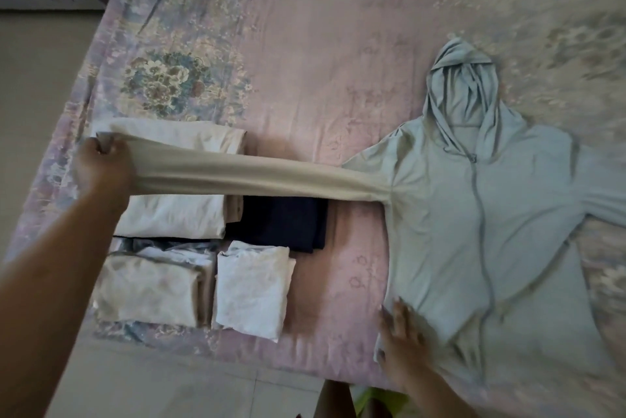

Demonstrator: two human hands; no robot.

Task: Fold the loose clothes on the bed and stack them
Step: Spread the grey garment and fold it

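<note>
A pale blue hooded jacket (pixel 474 214) is lying face up on the bed (pixel 305 62). The left hand (pixel 105 165) is gripping its sleeve (pixel 254 177), stretching it over folded clothes (pixel 189 231). The right hand (pixel 404 346) is pressing the hem flat.

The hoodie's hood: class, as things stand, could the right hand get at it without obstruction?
Probably yes. The right hand lies flat on the pale blue hoodie's lower hem, holding nothing, and the hood lies exposed on the bed with nothing over it, though at the garment's far end.
</note>
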